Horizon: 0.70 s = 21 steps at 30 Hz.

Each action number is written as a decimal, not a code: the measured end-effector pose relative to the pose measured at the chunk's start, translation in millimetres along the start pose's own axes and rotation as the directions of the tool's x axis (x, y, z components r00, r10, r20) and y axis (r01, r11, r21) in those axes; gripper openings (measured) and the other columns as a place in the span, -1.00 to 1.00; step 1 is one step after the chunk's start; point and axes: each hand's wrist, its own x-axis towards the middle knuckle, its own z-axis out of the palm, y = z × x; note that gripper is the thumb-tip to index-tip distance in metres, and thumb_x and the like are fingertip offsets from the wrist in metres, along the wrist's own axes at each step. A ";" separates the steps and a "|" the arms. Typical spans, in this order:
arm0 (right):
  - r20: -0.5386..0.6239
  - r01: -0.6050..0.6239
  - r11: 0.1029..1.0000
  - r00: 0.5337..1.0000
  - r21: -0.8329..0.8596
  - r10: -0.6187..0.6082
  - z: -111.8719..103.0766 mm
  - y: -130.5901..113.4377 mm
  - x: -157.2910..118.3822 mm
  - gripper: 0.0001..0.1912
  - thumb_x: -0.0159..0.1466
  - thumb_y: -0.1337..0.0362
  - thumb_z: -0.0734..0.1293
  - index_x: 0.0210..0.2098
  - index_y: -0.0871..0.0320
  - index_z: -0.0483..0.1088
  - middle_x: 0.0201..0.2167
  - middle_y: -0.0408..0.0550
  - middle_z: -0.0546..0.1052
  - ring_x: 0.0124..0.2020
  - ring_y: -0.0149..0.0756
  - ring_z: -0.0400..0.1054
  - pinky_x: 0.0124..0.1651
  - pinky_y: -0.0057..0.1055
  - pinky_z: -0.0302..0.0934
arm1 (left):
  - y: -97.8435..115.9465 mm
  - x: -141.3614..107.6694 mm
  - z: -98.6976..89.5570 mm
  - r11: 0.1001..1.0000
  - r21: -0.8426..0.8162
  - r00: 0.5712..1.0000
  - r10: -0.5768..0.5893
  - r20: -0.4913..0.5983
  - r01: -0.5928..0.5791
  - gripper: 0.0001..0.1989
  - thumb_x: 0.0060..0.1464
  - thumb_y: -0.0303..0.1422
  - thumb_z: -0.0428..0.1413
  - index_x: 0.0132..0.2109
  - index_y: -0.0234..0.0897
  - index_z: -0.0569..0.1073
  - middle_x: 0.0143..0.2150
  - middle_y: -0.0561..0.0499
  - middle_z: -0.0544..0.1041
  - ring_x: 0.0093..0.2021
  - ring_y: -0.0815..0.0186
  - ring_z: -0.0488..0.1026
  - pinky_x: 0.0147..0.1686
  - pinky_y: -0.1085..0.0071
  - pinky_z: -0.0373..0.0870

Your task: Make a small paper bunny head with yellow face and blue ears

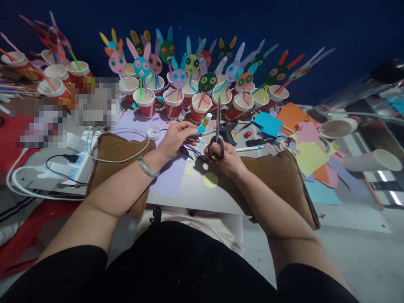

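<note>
Between the thumb and fingers of my left hand [177,139] is a small piece of blue paper [198,131]. My right hand [227,159] grips the dark handles of a pair of scissors [217,126], whose blades point up and away from me, just right of the blue piece. The blades do not appear to touch the paper. A pale yellow paper circle [211,179] lies on the table below my hands, beside a large purple sheet [167,181].
Several paper cups [201,105] with paper rabbit faces stand along the back. Coloured paper [311,158] is piled at the right. Brown cushions [118,158] lie under both forearms. A power strip [80,158] and white cables are at the left; a black glue gun [227,131] lies behind my right hand.
</note>
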 end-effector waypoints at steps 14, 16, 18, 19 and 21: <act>-0.233 0.087 0.996 0.968 -0.027 -0.091 -4.5 4.8 5.5 -0.52 -0.05 0.04 0.64 -0.53 0.13 0.32 -0.64 -0.31 0.31 -0.60 -0.54 0.10 -0.53 -0.52 0.02 | -12.0 -3.9 2.0 0.977 0.182 0.966 -0.147 0.214 0.108 -0.69 -0.21 -0.25 0.46 -0.37 -0.35 0.59 -0.50 0.09 0.54 -0.49 0.47 0.46 -0.43 0.51 0.40; -0.230 0.092 0.995 0.969 -0.026 -0.095 -3.9 4.6 5.6 -0.51 -0.05 0.04 0.64 -0.53 0.13 0.31 -0.63 -0.31 0.32 -0.59 -0.55 0.10 -0.52 -0.52 0.01 | -11.8 -4.6 1.9 0.971 0.202 0.950 -0.177 0.257 0.127 -0.70 -0.19 -0.28 0.46 -0.37 -0.36 0.57 -0.52 0.08 0.54 -0.51 0.46 0.47 -0.45 0.50 0.40; -0.228 0.098 0.995 0.968 -0.027 -0.101 -3.4 3.9 5.4 -0.51 -0.03 0.02 0.64 -0.52 0.13 0.30 -0.62 -0.31 0.32 -0.59 -0.54 0.09 -0.51 -0.51 0.02 | -11.4 -5.3 1.8 0.967 0.206 0.935 -0.205 0.291 0.148 -0.72 -0.16 -0.33 0.45 -0.38 -0.35 0.53 -0.53 0.07 0.55 -0.52 0.44 0.48 -0.46 0.50 0.40; -0.224 0.106 0.994 0.968 -0.026 -0.110 -3.5 3.3 5.1 -0.51 -0.01 0.00 0.63 -0.52 0.12 0.30 -0.62 -0.31 0.31 -0.59 -0.54 0.09 -0.51 -0.51 0.03 | -10.7 -5.5 1.7 0.968 0.194 0.932 -0.210 0.295 0.157 -0.73 -0.16 -0.35 0.45 -0.38 -0.34 0.52 -0.54 0.07 0.55 -0.52 0.43 0.49 -0.46 0.50 0.40; -0.193 0.134 0.991 0.972 -0.007 -0.133 -5.6 2.0 4.1 -0.49 0.02 -0.07 0.61 -0.49 0.11 0.31 -0.59 -0.30 0.31 -0.57 -0.52 0.12 -0.49 -0.49 0.04 | -7.9 -5.0 1.0 0.976 0.132 0.941 -0.204 0.269 0.174 -0.72 -0.15 -0.38 0.44 -0.39 -0.33 0.47 -0.52 0.09 0.55 -0.50 0.42 0.52 -0.44 0.51 0.41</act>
